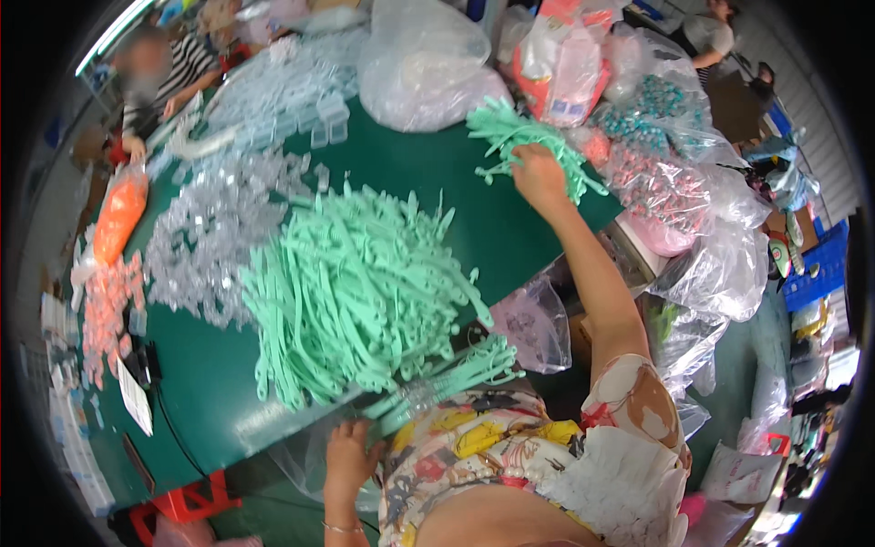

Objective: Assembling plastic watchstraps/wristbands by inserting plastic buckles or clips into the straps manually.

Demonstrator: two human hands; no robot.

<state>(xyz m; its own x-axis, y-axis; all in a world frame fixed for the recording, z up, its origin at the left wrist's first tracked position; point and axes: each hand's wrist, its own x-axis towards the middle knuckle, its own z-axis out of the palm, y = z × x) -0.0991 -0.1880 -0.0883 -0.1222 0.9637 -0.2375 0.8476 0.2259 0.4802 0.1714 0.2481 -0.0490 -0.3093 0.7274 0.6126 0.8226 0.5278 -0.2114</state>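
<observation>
A big heap of mint-green plastic strips (355,292), many with rounded ends, lies at the table's near middle. Out at the far right my right hand (540,178) is closed over a smaller pile of the same strips (501,128); its fingertips are partly hidden among them. My left hand (351,456) is below the table's near edge, fingers bent on a clear plastic bag (305,465). Just above it, a bundle of green strips (456,374) in clear film lies along the edge, against my floral top.
Clear plastic pieces (214,228) lie left of the heap, with pale boxes (283,87) behind. An orange bag (120,214) and coral pieces (105,319) line the left side. Filled plastic bags (656,182) crowd the far right. A person in stripes (187,68) sits far left.
</observation>
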